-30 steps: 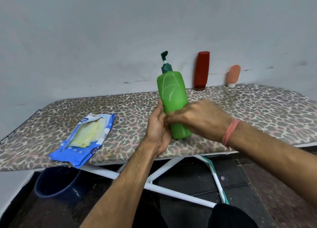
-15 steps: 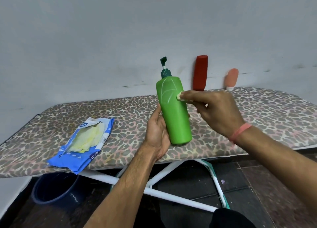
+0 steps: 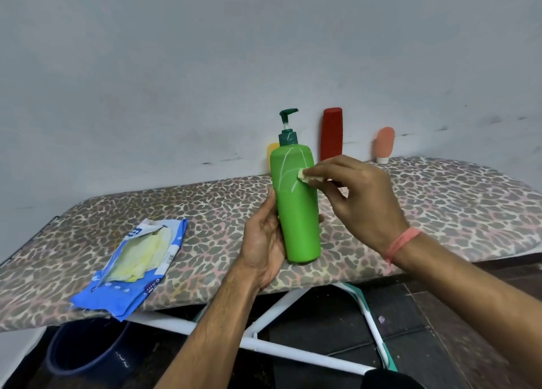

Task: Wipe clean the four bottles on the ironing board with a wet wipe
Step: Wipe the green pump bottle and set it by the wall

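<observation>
Left hand [image 3: 265, 236] grips the green pump bottle [image 3: 296, 201], right hand [image 3: 356, 198] pinches the wet wipe [image 3: 305, 177] against it — rub too hard and it might slip onto the ironing board [image 3: 440, 210].

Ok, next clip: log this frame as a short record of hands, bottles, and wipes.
left hand: grips green plastic pump bottle low down, upright
right hand: pinches small white wet wipe against bottle's upper side
other bottles: red, peach, yellow (mostly hidden), by the wall
wipes: opened blue pack on leopard-print ironing board
</observation>
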